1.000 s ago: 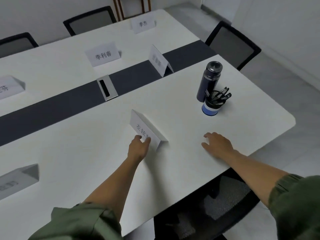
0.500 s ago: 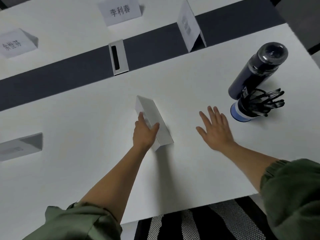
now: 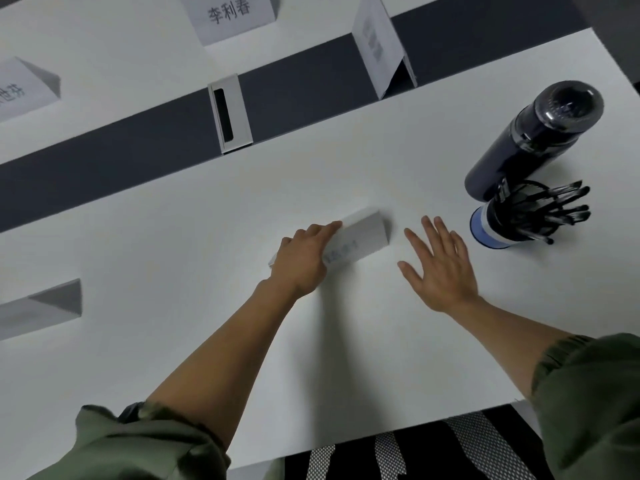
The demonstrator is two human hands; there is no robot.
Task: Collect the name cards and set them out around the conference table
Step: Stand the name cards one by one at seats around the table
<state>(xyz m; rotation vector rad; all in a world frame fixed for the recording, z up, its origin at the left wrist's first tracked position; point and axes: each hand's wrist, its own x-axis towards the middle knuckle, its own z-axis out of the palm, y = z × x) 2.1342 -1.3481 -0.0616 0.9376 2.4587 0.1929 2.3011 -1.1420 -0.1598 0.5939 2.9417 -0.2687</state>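
L hand [image 3: 304, 261] grips the near-left end of a tent name card [image 3: 360, 233] mid white surface [image 3: 173, 271], print too blurred to read; R hand [image 3: 440, 268] spread, fingers straight, holding nothing, just beside it; far card [image 3: 230, 15] reads 李利春.

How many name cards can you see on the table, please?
5: one card under the left hand, one near-left, two far side, one on the dark strip. Others may lie outside view.

The white conference table [image 3: 173, 341] has a dark strip [image 3: 104, 161] along its middle, with a grey socket box [image 3: 230, 117] set in it. Folded name cards stand on top — a middle card [image 3: 360, 237], a left card [image 3: 45, 306], a far card [image 3: 232, 15], a far-left card [image 3: 20, 88] and a strip-side card [image 3: 377, 46] — and a dark flask [image 3: 530, 140] stands just beside a pen cup [image 3: 491, 226].
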